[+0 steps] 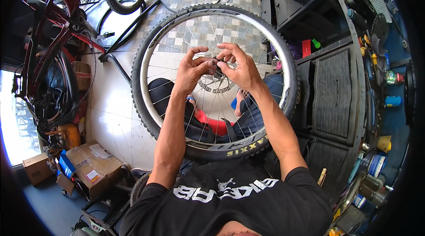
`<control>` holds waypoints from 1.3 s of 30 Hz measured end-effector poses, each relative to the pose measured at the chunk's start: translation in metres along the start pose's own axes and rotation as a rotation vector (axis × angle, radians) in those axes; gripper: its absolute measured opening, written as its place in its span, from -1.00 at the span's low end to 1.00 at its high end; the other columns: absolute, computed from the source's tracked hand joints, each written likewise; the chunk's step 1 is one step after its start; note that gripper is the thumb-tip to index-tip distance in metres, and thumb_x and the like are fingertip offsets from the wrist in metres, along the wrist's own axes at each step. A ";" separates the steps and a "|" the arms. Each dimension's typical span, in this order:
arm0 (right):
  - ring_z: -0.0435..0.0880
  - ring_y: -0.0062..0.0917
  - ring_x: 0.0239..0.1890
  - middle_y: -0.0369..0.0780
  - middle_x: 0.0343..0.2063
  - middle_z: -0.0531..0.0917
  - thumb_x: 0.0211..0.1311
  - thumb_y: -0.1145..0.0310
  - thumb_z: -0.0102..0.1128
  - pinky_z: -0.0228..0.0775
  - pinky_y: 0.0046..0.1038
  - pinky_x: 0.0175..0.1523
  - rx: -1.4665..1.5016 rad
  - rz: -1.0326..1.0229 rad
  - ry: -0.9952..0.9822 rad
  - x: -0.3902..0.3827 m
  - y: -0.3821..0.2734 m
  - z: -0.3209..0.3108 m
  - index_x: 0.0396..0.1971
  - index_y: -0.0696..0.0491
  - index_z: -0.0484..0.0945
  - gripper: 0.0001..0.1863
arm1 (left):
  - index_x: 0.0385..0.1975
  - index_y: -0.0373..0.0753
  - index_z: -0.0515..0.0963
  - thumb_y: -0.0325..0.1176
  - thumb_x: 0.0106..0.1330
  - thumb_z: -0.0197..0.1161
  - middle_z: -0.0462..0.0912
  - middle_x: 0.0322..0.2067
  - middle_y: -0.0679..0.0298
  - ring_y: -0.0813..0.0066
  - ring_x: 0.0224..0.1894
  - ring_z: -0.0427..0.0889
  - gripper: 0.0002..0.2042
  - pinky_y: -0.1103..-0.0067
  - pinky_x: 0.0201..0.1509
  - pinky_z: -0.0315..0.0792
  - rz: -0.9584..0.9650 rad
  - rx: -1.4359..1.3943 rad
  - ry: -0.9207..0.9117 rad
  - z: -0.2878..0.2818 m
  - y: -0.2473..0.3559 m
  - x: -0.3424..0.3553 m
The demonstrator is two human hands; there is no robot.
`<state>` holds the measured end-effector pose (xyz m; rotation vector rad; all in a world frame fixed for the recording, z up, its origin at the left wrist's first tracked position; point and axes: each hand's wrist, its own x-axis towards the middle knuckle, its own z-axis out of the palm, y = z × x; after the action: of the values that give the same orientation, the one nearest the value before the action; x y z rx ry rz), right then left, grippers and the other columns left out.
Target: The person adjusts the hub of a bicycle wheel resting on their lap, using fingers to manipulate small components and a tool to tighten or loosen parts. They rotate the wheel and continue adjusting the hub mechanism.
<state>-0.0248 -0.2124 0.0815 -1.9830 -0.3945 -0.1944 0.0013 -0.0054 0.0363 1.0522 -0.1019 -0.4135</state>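
Observation:
A bicycle wheel with a knobbly black tire [186, 11] and silver-and-black rim [285, 74] lies across my lap, its disc brake rotor [216, 89] facing up. Over the hub [218, 72], my left hand [194, 67] pinches a small dark part [215, 62] between thumb and fingertips. My right hand [235, 65] pinches at the same spot from the right, its other fingers curled. The part is too small to name, and the fingers partly hide it and the hub.
A red bicycle [71, 28] and another wheel [117, 6] are at the upper left. Cardboard boxes [95, 165] sit at the lower left. A black drawer unit [333, 101] runs along my right, beside tools and bottles [392, 101]. The tiled floor [108, 116] lies beyond the wheel.

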 end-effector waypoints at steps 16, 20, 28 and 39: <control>0.66 -0.59 -0.25 -0.31 -0.32 0.68 0.24 0.59 0.31 0.53 -0.47 -0.02 0.035 0.085 -0.171 0.003 0.000 0.003 0.32 0.03 0.43 -0.38 | 0.24 -0.35 0.36 -0.54 0.37 0.42 0.77 -0.28 0.10 0.41 -0.22 0.77 -0.50 0.47 -0.09 0.67 -0.070 0.154 -0.040 -0.002 0.008 -0.003; 0.64 -0.61 -0.28 -0.30 -0.35 0.62 0.22 0.62 0.29 0.56 -0.47 -0.05 0.021 0.077 -0.188 0.005 0.004 0.005 0.32 0.05 0.40 -0.37 | 0.24 -0.35 0.37 -0.55 0.35 0.43 0.77 -0.28 0.10 0.42 -0.22 0.77 -0.49 0.48 -0.10 0.67 -0.071 0.167 -0.037 0.000 0.009 -0.005; 0.64 -0.55 -0.33 -0.30 -0.39 0.59 0.19 0.60 0.28 0.57 -0.43 -0.12 0.015 0.080 -0.238 0.007 0.009 0.006 0.28 0.05 0.38 -0.38 | 0.22 -0.33 0.40 -0.55 0.35 0.42 0.77 -0.26 0.11 0.44 -0.23 0.76 -0.52 0.50 -0.10 0.67 -0.073 0.187 -0.049 -0.002 0.005 -0.004; 0.55 -0.68 -0.38 -0.34 -0.41 0.55 0.23 0.59 0.25 0.51 -0.49 -0.22 0.099 0.062 -0.156 0.006 0.007 0.011 0.24 0.10 0.39 -0.45 | 0.23 -0.37 0.38 -0.54 0.36 0.42 0.75 -0.20 0.08 0.39 -0.19 0.76 -0.51 0.50 -0.07 0.69 -0.075 -0.019 -0.059 -0.006 -0.005 0.001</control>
<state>-0.0171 -0.2042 0.0725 -1.9157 -0.4339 0.0192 0.0027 -0.0032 0.0290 1.0273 -0.1113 -0.5131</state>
